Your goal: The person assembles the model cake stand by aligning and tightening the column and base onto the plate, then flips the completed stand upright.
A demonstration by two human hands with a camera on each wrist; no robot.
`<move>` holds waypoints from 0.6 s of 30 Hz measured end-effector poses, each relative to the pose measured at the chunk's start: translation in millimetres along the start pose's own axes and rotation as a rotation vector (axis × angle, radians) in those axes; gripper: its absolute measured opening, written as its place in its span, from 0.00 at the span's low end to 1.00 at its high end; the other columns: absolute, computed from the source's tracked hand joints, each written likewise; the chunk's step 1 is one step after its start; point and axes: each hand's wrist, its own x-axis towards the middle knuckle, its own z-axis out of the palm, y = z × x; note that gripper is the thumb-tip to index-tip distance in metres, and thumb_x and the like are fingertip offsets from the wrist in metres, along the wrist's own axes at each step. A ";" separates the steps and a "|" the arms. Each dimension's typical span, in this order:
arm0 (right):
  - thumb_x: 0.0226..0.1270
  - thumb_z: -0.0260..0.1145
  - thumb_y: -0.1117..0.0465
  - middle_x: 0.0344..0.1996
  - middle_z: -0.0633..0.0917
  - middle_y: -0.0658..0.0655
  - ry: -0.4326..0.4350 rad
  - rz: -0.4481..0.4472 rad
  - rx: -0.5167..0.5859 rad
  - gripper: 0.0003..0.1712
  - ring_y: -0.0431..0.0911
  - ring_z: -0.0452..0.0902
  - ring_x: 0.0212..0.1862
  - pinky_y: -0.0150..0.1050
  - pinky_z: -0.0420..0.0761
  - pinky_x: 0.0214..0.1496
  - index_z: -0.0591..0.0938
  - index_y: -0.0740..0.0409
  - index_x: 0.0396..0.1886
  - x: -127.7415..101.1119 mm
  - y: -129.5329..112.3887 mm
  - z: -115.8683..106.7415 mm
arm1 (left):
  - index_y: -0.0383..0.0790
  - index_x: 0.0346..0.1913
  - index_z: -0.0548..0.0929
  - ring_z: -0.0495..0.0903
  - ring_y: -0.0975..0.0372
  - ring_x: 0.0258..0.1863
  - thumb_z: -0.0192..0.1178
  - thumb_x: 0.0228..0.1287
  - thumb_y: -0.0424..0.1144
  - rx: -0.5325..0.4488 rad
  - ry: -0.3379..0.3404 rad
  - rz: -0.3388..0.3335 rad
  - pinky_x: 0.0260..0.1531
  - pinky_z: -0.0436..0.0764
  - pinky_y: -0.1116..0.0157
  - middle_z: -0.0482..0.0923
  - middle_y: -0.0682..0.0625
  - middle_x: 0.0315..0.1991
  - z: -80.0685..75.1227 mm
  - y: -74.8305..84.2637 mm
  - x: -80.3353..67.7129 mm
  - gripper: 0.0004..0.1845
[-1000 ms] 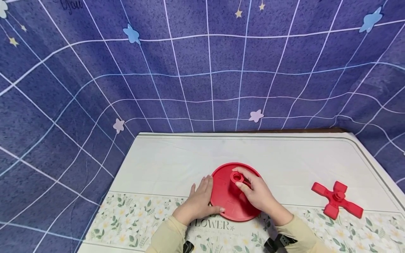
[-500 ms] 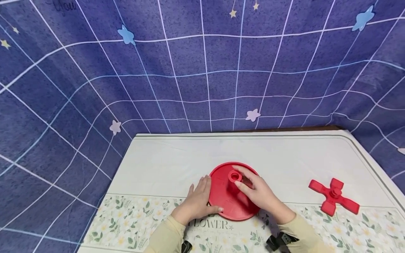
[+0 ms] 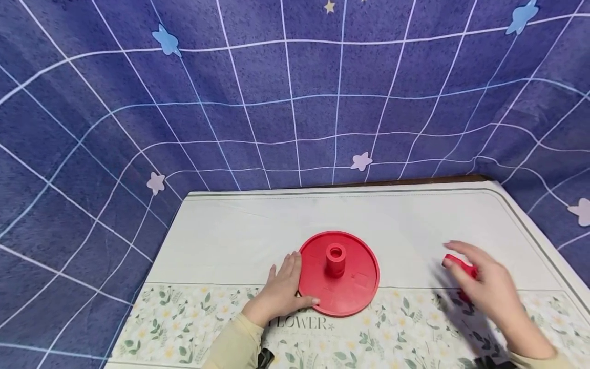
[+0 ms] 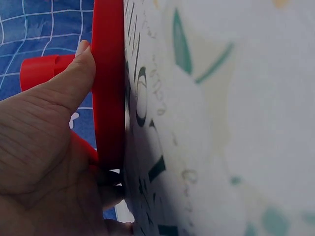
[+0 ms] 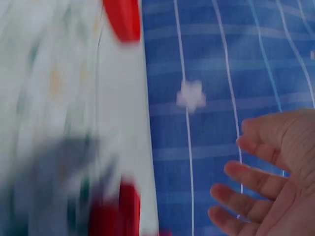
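Note:
A round red disc [image 3: 318, 292] lies on the table, a hollow red post [image 3: 335, 264] standing upright at its middle. My left hand [image 3: 276, 294] rests at the disc's left edge, its straight fingers along the side. The left wrist view has the thumb [image 4: 81, 69] against the rim, with the post [image 4: 39, 71] beyond. To the right, my right hand [image 3: 490, 287] hovers over the red four-armed cross piece [image 3: 463, 265], covering most of it. In the right wrist view, that hand [image 5: 275, 182] has spread, relaxed fingers, apart from the blurred red cross piece [image 5: 118, 211].
A white tablecloth [image 3: 258, 230] with a floral band [image 3: 184, 318] covers the table. Behind it and on the left hangs a dark blue grid-patterned curtain [image 3: 258, 123] with stars.
My right hand has let go of the post and moved right, over the cross piece. The left hand stays at the disc. The head view has shifted slightly.

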 end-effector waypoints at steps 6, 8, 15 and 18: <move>0.52 0.65 0.47 0.42 0.76 0.69 -0.184 0.281 -0.257 0.27 0.53 0.73 0.33 0.46 0.68 0.26 0.76 0.62 0.45 -15.3 53.9 -34.2 | 0.35 0.68 0.39 0.37 0.51 0.67 0.51 0.44 0.71 -0.005 0.011 0.011 0.60 0.40 0.44 0.38 0.43 0.69 -1.2 -1.3 -0.2 0.59; 0.50 0.65 0.44 0.37 0.76 0.71 -0.301 0.341 -0.305 0.33 0.60 0.72 0.32 0.50 0.69 0.24 0.74 0.68 0.44 -18.8 70.0 -37.8 | 0.35 0.68 0.39 0.37 0.51 0.67 0.51 0.45 0.70 -0.009 0.016 0.016 0.60 0.41 0.44 0.39 0.42 0.69 -2.1 -1.7 -0.4 0.58; 0.38 0.73 0.57 0.18 0.71 0.57 -0.476 0.425 -0.416 0.26 0.47 0.65 0.22 0.42 0.63 0.21 0.75 0.72 0.33 -29.3 100.9 -35.8 | 0.35 0.68 0.39 0.37 0.51 0.67 0.52 0.45 0.70 -0.026 0.005 0.019 0.60 0.40 0.44 0.38 0.42 0.69 -2.0 -1.6 0.5 0.58; 0.39 0.72 0.61 0.18 0.71 0.57 -0.482 0.427 -0.427 0.22 0.48 0.65 0.22 0.42 0.63 0.21 0.75 0.71 0.31 -28.9 103.4 -34.2 | 0.35 0.68 0.39 0.37 0.51 0.67 0.52 0.45 0.70 -0.020 0.007 0.018 0.60 0.40 0.44 0.38 0.42 0.69 -0.8 -1.5 0.1 0.58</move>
